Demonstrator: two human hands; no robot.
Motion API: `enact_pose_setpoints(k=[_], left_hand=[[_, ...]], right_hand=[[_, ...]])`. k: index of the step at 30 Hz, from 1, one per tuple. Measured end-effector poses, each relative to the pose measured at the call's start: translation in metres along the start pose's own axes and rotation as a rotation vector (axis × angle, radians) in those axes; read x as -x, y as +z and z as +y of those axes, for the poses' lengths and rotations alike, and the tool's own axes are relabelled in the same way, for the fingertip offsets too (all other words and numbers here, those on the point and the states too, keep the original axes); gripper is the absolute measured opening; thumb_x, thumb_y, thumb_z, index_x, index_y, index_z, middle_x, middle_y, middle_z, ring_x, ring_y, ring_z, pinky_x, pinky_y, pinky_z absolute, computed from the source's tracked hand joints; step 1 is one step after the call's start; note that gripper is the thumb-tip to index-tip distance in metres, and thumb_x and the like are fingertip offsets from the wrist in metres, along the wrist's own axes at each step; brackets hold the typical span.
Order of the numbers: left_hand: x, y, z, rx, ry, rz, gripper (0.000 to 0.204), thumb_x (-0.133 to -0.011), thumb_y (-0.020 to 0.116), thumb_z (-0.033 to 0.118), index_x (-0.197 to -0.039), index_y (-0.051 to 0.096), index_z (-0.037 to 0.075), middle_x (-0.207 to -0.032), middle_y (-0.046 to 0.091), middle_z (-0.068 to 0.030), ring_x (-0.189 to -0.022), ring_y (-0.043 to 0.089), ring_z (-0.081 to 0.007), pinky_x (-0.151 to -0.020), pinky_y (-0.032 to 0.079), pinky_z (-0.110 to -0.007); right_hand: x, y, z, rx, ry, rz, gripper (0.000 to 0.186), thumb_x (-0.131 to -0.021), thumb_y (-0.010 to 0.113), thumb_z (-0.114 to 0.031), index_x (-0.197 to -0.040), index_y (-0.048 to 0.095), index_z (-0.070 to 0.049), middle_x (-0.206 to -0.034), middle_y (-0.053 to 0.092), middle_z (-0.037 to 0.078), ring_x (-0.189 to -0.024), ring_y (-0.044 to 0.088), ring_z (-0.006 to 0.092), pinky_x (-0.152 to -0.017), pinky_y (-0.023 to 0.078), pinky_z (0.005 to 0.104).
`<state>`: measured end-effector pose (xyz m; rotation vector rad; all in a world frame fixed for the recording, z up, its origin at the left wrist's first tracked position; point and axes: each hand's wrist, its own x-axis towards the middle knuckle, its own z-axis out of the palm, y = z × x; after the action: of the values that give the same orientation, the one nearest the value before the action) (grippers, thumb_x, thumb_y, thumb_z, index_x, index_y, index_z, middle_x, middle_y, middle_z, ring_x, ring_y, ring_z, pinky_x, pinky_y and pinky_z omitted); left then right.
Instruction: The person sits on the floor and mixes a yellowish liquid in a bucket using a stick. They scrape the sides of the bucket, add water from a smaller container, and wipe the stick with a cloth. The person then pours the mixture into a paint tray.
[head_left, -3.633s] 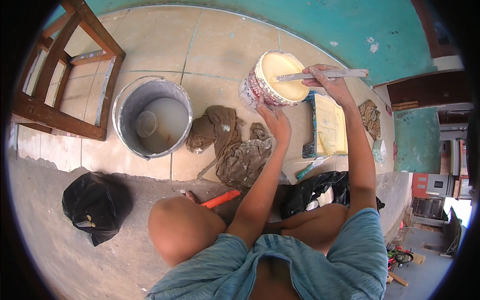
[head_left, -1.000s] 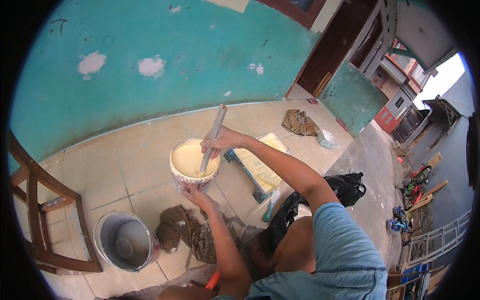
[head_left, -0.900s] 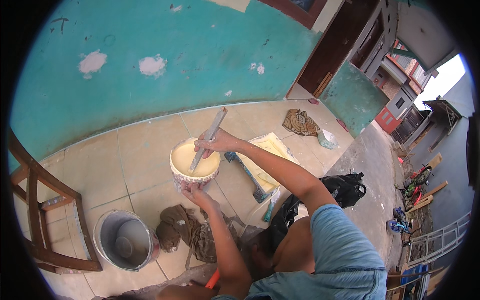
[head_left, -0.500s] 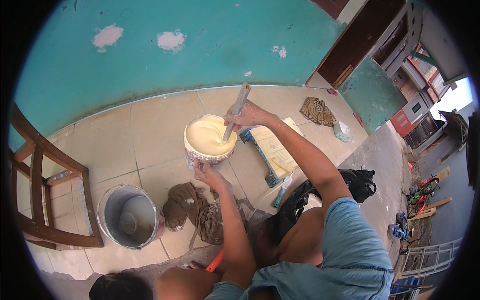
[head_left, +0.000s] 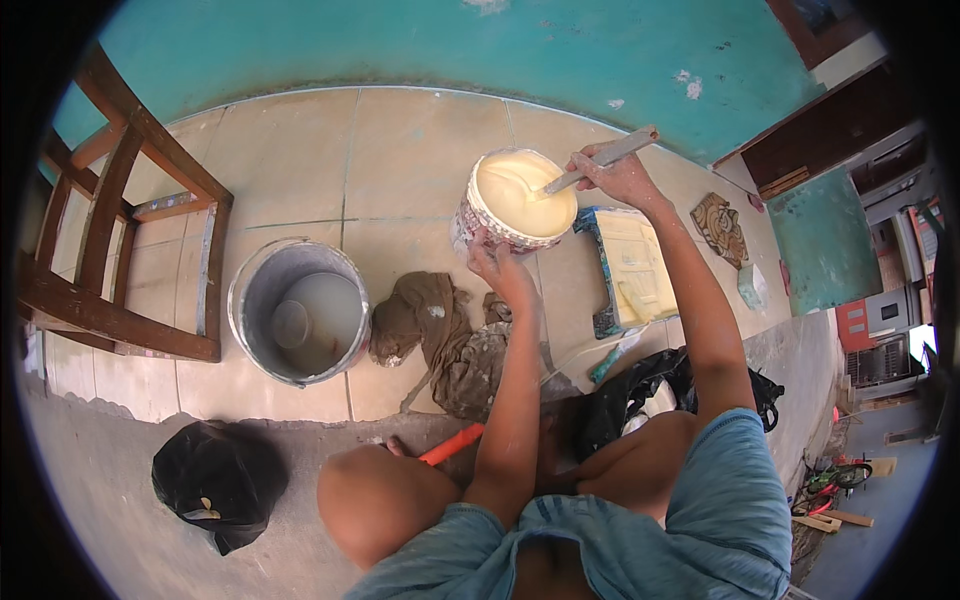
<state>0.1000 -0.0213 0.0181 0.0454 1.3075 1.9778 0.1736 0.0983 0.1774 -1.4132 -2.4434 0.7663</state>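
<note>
A small, paint-splashed bucket (head_left: 464,225) holds thick cream-yellow paint (head_left: 513,190). My left hand (head_left: 505,275) grips it at the near side below the rim, its fingertips partly hidden. My right hand (head_left: 622,178) is closed around a grey, flat wooden stick (head_left: 632,146). The stick slants down to the left, its lower end dipped in the paint at the right side of the bucket. Just right of the bucket lies a paint tray (head_left: 637,262) coated in the same cream paint, with blue-stained edges.
Left of a crumpled brown rag (head_left: 425,310) stands a larger grey bucket (head_left: 238,305) with cloudy liquid and a cup-like thing inside. A wooden chair (head_left: 120,320) is far left. Black plastic bags (head_left: 215,480) (head_left: 650,375) lie near me. Beyond the tiles rises a turquoise wall (head_left: 400,45).
My view has swung left and down, so a black bag at lower left now shows whole. The stick leans lower toward the right in my right hand. My left hand stays on the bucket.
</note>
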Motion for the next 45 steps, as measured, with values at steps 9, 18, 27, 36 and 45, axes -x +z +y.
enact_pose_setpoints(k=[9,18,27,36,45], left_hand=[[0.007,0.007,0.003,0.080,0.035,0.039,0.043,-0.081,0.044,0.003,-0.124,0.043,0.002,-0.127,0.034,-0.0169,-0.122,0.029,-0.0284,-0.101,0.026,-0.037],[-0.007,-0.001,0.000,-0.052,0.006,-0.008,0.043,-0.083,0.045,0.010,-0.126,0.042,0.007,-0.126,0.028,-0.0108,-0.121,0.032,-0.0238,-0.098,0.031,-0.035],[-0.004,-0.001,-0.002,0.009,0.040,-0.028,0.046,-0.082,0.047,0.012,-0.128,0.041,0.007,-0.124,0.029,-0.0109,-0.119,0.033,-0.0234,-0.099,0.030,-0.035],[-0.008,-0.004,-0.003,-0.018,0.036,-0.037,0.045,-0.082,0.043,0.011,-0.127,0.041,0.006,-0.124,0.030,-0.0114,-0.119,0.034,-0.0238,-0.099,0.030,-0.035],[-0.010,-0.003,-0.008,0.074,0.056,0.009,0.041,-0.082,0.044,0.005,-0.123,0.046,0.005,-0.121,0.038,-0.0143,-0.114,0.039,-0.0253,-0.098,0.030,-0.036]], right_hand=[[0.016,0.017,0.000,-0.419,0.012,-0.045,0.031,-0.089,0.052,-0.028,-0.088,0.061,0.001,-0.085,0.064,0.009,-0.067,0.063,0.0144,-0.066,0.053,0.0242],[0.019,-0.002,-0.009,0.021,0.045,-0.079,0.027,-0.090,0.050,-0.026,-0.089,0.062,-0.001,-0.084,0.064,0.009,-0.069,0.064,0.0146,-0.066,0.053,0.0252],[0.010,0.033,0.005,-0.341,-0.046,0.057,0.030,-0.090,0.050,-0.025,-0.091,0.061,0.003,-0.085,0.063,0.010,-0.071,0.064,0.0153,-0.067,0.053,0.0248],[0.028,0.000,0.006,-0.294,0.122,-0.028,0.030,-0.089,0.052,-0.027,-0.088,0.061,0.001,-0.084,0.062,0.009,-0.069,0.063,0.0130,-0.062,0.051,0.0235],[0.012,0.026,0.014,-0.164,-0.056,0.145,0.031,-0.088,0.051,-0.028,-0.090,0.063,0.000,-0.086,0.065,0.008,-0.068,0.064,0.0145,-0.061,0.048,0.0274]])
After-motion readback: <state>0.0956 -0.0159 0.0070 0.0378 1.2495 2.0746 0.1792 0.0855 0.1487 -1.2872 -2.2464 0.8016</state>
